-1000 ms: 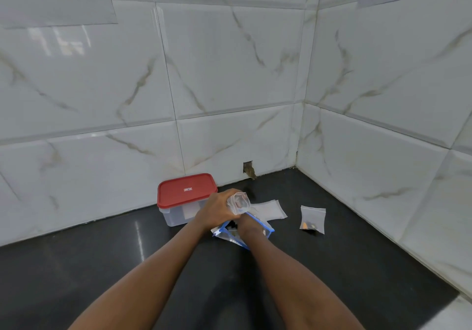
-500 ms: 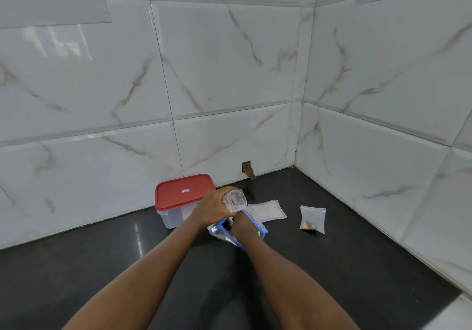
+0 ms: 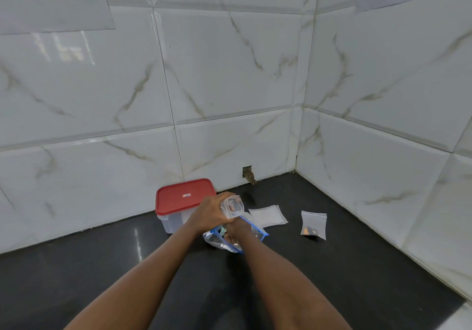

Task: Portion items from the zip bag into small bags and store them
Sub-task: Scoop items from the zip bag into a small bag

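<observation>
Person stands at a black table (image 3: pixel 102 266) in a corner of marble-look tiled wall (image 3: pixel 229 87), both bare forearms reaching forward.

Left hand (image 3: pixel 213 214) is raised just above the table, its grip clamped round a small clear bag (image 3: pixel 232 206). The fingers are curled on the bag's lower part and its mouth gapes open, facing up and right. Something small and orange-brown shows inside it, too small to tell what.

Right hand (image 3: pixel 236 227) is just below the left, plunged into the zip bag (image 3: pixel 222 244), which has a blue zip edge and lies crumpled on the table. The fingers are hidden inside the bag, so cannot tell whether that grip is apart or together. Mixed small items show through the plastic, blurred.

A clear container (image 3: pixel 173 223) with red lid (image 3: pixel 185 197) on sits at the wall, just behind and left of the hands. A stack of empty small bags (image 3: pixel 268 216) lies flat just right of the zip bag. A filled small bag (image 3: pixel 313 225) holding dark and orange bits lies further right, apart from the stack. There is a small hole (image 3: pixel 247 172) in the wall tile near the corner.
</observation>
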The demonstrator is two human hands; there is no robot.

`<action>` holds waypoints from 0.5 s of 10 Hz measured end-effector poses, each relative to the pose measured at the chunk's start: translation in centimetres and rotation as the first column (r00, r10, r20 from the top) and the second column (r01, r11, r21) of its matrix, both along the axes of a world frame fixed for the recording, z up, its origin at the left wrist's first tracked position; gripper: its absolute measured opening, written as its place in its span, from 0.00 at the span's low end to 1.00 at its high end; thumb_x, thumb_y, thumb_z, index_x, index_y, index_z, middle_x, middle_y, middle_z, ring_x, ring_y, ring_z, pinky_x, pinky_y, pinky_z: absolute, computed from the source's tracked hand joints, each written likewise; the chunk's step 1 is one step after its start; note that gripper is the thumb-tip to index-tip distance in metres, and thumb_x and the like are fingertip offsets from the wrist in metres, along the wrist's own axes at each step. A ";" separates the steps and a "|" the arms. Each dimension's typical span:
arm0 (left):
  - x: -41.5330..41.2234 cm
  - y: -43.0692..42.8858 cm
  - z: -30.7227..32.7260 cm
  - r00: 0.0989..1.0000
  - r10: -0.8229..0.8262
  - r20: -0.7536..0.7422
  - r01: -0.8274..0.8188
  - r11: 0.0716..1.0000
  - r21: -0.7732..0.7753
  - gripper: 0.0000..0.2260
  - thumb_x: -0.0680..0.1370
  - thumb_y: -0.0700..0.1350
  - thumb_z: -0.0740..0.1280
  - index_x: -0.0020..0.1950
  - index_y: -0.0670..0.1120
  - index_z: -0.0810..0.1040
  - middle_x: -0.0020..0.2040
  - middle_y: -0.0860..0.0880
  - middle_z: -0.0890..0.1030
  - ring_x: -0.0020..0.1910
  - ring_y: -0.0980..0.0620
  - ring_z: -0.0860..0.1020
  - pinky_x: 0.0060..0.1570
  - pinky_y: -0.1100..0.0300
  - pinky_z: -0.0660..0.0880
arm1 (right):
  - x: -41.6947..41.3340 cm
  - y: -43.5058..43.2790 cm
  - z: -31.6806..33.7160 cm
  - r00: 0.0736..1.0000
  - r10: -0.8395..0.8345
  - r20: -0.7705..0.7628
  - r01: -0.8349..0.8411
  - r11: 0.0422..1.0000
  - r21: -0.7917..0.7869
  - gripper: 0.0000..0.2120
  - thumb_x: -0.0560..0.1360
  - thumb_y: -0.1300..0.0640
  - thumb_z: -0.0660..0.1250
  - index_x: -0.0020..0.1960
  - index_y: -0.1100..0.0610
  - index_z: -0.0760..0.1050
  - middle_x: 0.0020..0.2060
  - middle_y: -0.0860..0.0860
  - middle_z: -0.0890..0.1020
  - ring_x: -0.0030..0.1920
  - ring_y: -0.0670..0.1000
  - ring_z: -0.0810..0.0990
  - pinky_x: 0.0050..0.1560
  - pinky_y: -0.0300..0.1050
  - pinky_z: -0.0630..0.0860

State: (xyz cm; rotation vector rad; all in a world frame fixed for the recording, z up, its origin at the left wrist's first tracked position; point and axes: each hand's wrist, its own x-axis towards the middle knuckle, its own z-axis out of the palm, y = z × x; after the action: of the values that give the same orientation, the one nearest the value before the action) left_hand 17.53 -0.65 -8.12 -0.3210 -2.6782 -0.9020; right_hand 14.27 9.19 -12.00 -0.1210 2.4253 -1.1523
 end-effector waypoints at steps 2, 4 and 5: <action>0.1 -0.1 0.0 1.000 0.005 -0.003 -0.005 1.000 0.009 0.24 0.68 0.43 0.76 0.62 0.43 0.76 0.55 0.46 0.82 0.52 0.54 0.79 0.50 0.76 0.69 | 0.4 -1.1 -1.3 0.995 -0.064 -0.070 0.059 0.996 -0.065 0.14 0.79 0.60 0.58 0.62 0.60 0.74 0.58 0.58 0.78 0.49 0.52 0.74 0.34 0.31 0.63; 0.0 -0.4 -0.1 0.998 0.053 -0.019 -0.053 0.999 -0.001 0.23 0.68 0.42 0.76 0.61 0.42 0.77 0.55 0.45 0.82 0.50 0.53 0.79 0.46 0.82 0.65 | 0.9 -0.7 0.8 0.997 -0.068 -0.037 0.070 0.996 0.050 0.06 0.78 0.62 0.61 0.50 0.62 0.75 0.40 0.52 0.75 0.40 0.48 0.75 0.45 0.35 0.76; -0.2 0.0 -0.1 0.997 0.074 -0.012 -0.074 0.997 0.009 0.23 0.68 0.41 0.76 0.61 0.43 0.77 0.53 0.46 0.82 0.47 0.55 0.79 0.44 0.80 0.67 | 0.3 -0.4 1.1 0.995 -0.084 -0.055 0.091 0.986 0.136 0.18 0.75 0.66 0.62 0.31 0.57 0.58 0.30 0.51 0.64 0.34 0.49 0.68 0.47 0.42 0.73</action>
State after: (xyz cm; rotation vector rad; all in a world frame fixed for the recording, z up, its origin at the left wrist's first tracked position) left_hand 17.30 -0.63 -8.19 -0.2230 -2.6556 -0.8868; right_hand 14.59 8.75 -10.90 0.0006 2.5680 -1.0239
